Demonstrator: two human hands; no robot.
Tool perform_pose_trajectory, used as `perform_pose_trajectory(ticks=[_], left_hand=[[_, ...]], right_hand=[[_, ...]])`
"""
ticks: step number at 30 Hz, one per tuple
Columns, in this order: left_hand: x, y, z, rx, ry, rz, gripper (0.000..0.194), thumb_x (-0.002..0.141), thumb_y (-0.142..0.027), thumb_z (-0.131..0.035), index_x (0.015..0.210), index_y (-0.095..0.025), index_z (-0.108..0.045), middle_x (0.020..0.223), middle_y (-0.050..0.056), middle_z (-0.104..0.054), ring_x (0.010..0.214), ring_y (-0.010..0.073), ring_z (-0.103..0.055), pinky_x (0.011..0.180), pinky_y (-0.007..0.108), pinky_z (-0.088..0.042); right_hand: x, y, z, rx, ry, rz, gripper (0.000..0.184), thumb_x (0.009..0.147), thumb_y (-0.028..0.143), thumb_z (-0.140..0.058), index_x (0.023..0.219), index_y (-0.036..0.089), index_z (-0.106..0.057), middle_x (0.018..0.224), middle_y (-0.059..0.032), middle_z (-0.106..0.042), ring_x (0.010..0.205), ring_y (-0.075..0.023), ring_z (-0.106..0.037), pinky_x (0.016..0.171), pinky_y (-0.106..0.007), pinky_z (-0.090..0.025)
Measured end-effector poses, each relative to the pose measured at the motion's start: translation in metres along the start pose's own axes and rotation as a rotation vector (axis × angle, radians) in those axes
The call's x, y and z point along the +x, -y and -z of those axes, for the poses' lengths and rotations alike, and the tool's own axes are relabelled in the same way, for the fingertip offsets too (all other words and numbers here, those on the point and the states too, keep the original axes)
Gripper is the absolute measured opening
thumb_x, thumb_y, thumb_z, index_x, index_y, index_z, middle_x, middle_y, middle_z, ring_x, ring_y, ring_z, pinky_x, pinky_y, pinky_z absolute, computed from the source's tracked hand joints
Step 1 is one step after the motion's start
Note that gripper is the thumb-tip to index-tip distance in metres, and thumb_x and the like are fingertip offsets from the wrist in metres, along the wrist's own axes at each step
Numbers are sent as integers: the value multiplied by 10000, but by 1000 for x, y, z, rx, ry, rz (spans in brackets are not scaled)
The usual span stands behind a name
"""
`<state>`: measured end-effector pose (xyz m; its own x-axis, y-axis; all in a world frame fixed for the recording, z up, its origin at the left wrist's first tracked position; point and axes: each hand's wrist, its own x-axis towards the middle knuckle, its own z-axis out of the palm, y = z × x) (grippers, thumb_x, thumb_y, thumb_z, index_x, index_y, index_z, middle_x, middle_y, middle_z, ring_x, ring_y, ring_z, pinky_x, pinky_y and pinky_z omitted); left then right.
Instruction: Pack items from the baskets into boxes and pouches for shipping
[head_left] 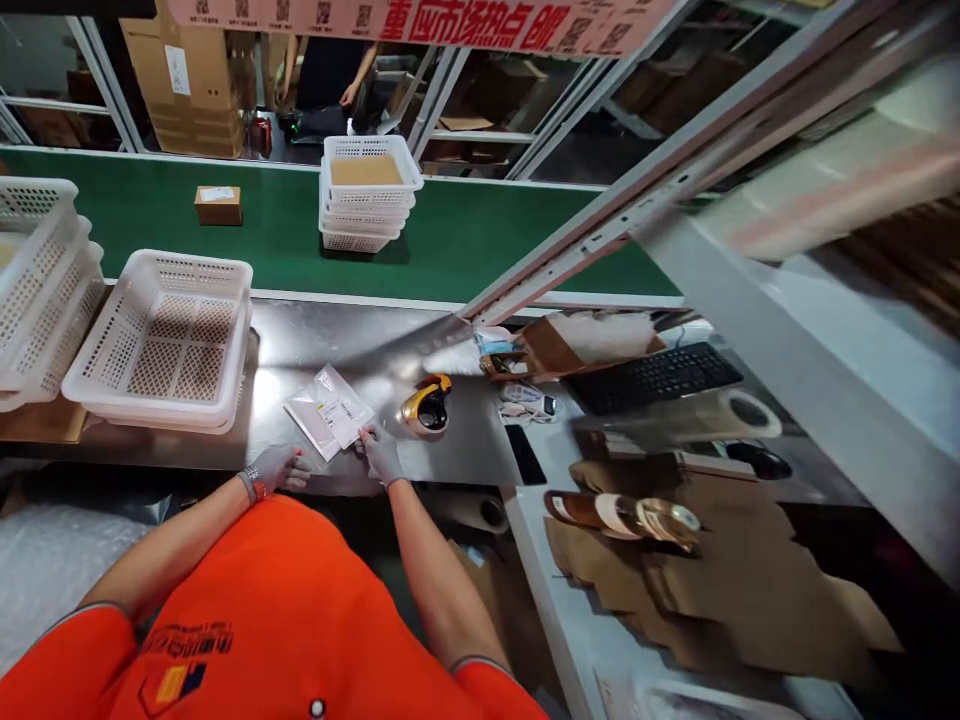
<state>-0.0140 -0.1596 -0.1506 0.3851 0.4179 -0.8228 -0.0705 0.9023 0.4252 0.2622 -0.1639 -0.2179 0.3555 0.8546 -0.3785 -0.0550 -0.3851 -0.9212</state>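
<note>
A flat clear plastic packet with white labels [328, 410] lies on the steel worktop [360, 345] in front of me. My right hand [381, 452], in a grey glove, pinches the packet's near right corner. My left hand [276, 468], also gloved, rests curled on the worktop edge just left of the packet, its fingertips near the packet's near corner. A yellow and black tape dispenser [426, 404] sits just right of the packet.
Stacked white mesh baskets [161, 345] stand at the left. A green conveyor [285, 230] behind carries a small cardboard box [218, 204] and another basket stack [367, 195]. At the right are a black keyboard [652, 376], tape rolls [622, 515] and flat cardboard [735, 590]. Another person stands beyond the conveyor.
</note>
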Motion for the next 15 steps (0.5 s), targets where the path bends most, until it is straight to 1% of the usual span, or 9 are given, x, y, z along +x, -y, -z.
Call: perform_pose_trajectory(ticks=[3,6,8,9,10,11,12,14,15], left_hand=[[1,-6,0,111,-105,-41,233,984,-361,-784,1032,-210,-613,786,20,-759,678,184,-748,689,270,-573],[5,-6,-5,248,-157,-99,213,969,-380,-767,997,-212,-639,803,26,-775,718,200,-767,737,297,-595],[10,-4,-10,339,-200,-152,208,961,-391,-763,944,-211,-659,847,43,-789,787,217,-785,814,331,-620],[14,-4,-13,410,-225,-200,190,960,-376,-757,925,-207,-679,892,62,-804,854,233,-797,875,353,-628],[19,-4,-17,510,-251,-267,155,962,-346,-749,928,-199,-712,961,89,-824,941,257,-805,946,378,-628],[24,-5,-22,662,-274,-359,128,969,-312,-730,969,-187,-757,1062,123,-841,1046,288,-805,1022,406,-619],[30,-6,-29,833,-291,-463,155,972,-277,-716,1049,-173,-802,1194,159,-843,1168,322,-789,1103,435,-597],[45,-10,-47,1123,-303,-642,329,967,-233,-719,1265,-153,-834,1489,212,-764,1417,378,-692,1258,484,-511],[53,-12,-57,1217,-308,-687,415,963,-230,-739,1361,-150,-822,1614,228,-689,1524,400,-616,1320,507,-450]], right_hand=[[10,-6,0,-133,-15,0,415,729,604,-797,705,273,-548,578,25,-593,609,-172,-517,591,-301,-443],[16,-12,6,-286,1,0,313,758,533,-715,688,270,-560,597,10,-622,637,-187,-536,621,-306,-429],[21,-16,12,-390,31,-15,258,788,493,-659,699,262,-589,625,-5,-656,648,-198,-565,639,-310,-436],[23,-17,16,-441,51,-24,238,806,473,-638,708,258,-607,639,-14,-674,658,-206,-587,654,-313,-444],[26,-18,19,-492,72,-30,225,823,453,-625,718,254,-627,659,-27,-696,677,-214,-613,674,-316,-453],[29,-17,23,-543,94,-33,216,836,433,-623,726,249,-649,688,-42,-722,710,-223,-641,701,-317,-462],[32,-16,26,-594,117,-31,210,844,417,-630,730,245,-670,726,-58,-751,754,-231,-668,732,-318,-469],[36,-10,32,-694,168,-13,213,852,399,-654,715,241,-693,803,-92,-796,841,-249,-711,789,-323,-478],[37,-6,35,-741,200,2,228,857,396,-663,693,241,-694,824,-112,-808,872,-265,-729,810,-335,-484]])
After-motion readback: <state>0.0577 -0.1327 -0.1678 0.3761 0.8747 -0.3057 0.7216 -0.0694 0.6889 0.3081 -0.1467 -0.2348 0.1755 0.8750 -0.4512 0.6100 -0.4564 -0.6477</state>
